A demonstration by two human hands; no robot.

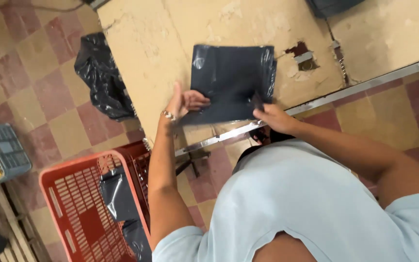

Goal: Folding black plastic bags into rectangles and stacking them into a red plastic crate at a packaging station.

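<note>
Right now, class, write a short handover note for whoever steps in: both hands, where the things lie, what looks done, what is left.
Left hand: on the left edge of the dark plastic bag.
Right hand: pinching its lower right corner.
The bag lies flat on the worn table.
Done: similar dark packets lie in the red crate.
Left: this bag is not yet in the crate.
</note>
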